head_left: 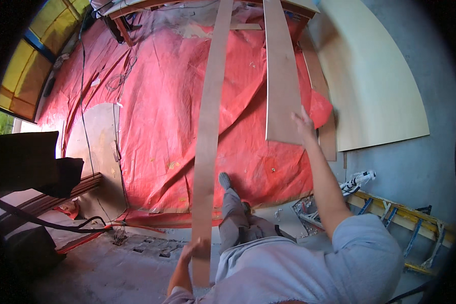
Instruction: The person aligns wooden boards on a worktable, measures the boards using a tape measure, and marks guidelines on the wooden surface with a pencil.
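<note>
A long narrow brown board (207,152) runs from near my body up to a wooden table (306,12) at the far end. My left hand (190,249) is closed on its left edge close to the near end. To the right, a wider brown board (282,86) with a pale left edge also reaches back to the table. At its right edge, near the near corner, my right hand (304,125) grips it, slightly blurred; the fingers under the board are hidden.
Creased red plastic sheeting (162,101) covers much of the floor. A large pale panel (372,81) leans against the grey wall at right, with a yellow and blue ladder (390,215) lower down. Dark stacked strips (50,200) and a black cable (50,223) are at left.
</note>
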The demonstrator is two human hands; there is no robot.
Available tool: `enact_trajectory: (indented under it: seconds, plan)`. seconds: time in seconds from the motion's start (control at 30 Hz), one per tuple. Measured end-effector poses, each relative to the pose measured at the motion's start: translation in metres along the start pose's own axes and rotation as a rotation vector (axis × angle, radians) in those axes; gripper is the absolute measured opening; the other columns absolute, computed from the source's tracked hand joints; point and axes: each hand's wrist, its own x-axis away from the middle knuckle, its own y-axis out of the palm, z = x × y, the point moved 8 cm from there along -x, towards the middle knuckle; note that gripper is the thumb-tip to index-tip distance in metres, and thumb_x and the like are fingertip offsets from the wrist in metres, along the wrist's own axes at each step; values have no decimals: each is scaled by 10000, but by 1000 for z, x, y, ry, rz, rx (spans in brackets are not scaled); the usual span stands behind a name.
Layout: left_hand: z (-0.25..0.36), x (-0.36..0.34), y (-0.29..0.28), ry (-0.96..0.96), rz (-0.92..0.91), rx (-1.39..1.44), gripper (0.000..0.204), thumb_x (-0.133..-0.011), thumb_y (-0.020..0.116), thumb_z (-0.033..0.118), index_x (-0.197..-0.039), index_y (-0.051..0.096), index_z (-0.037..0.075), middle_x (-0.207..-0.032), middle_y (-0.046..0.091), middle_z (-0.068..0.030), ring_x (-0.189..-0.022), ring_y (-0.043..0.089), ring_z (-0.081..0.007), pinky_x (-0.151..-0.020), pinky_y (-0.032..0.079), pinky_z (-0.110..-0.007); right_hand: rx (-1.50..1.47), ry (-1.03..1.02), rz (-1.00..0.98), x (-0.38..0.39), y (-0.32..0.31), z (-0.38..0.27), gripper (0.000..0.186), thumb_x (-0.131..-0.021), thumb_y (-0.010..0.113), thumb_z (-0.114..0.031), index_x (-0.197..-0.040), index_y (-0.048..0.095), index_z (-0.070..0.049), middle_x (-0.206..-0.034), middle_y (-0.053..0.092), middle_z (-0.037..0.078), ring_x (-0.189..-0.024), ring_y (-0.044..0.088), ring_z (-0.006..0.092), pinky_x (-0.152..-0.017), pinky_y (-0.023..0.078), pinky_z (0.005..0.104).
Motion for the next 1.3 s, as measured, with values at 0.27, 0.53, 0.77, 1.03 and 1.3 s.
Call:
enact_trajectory:
  seconds: [0.27, 0.53, 0.77, 1.03, 1.3]
  plan:
    - [42, -242, 23, 136, -5, 179, 601, -1021, 785, 474, -1315, 757, -50, -1190, 784, -78, -1095, 708, -157, -969, 568, -354, -10, 36, -83, -185, 31, 1, 969, -1037, 759, -395, -1734, 212, -3, -1706, 454, 187, -1581, 418, 261, -1287, 335, 381]
    - [-13, -404, -77, -138, 283, -355, 805, -1018, 617, 722, -1166, 737, -60, -1102, 758, -327, -1086, 735, -471, -941, 567, -501, -56, 189, -78, -381, 76, 64, 891, -1052, 737, -402, -1698, 308, 36, -1718, 427, 199, -1604, 377, 262, -1311, 282, 388]
    - [287, -499, -67, 294, 415, -400, 769, -1015, 694, 588, -1398, 595, -71, -1372, 683, -330, -1325, 653, -456, -1079, 529, -499, -28, 175, -67, -496, 113, 21, 934, -1029, 747, -491, -1694, 337, 21, -1742, 394, 194, -1629, 330, 263, -1319, 252, 405]
    - [801, -624, 50, 636, 552, -299, 822, -1015, 685, 633, -1452, 575, -56, -1437, 633, -319, -1361, 604, -444, -1119, 483, -500, 165, 170, 119, -540, 76, 38, 838, -1033, 729, -506, -1636, 460, 10, -1629, 554, 149, -1522, 492, 252, -1253, 379, 401]
    - [944, -715, 71, 278, 431, -64, 695, -963, 729, 691, -950, 705, -3, -766, 628, -26, -743, 609, -186, -700, 489, -392, 130, 340, 145, -576, 82, -1, 480, -1084, 699, -385, -1323, 688, 31, -1211, 756, 98, -1124, 693, 192, -1002, 539, 365]
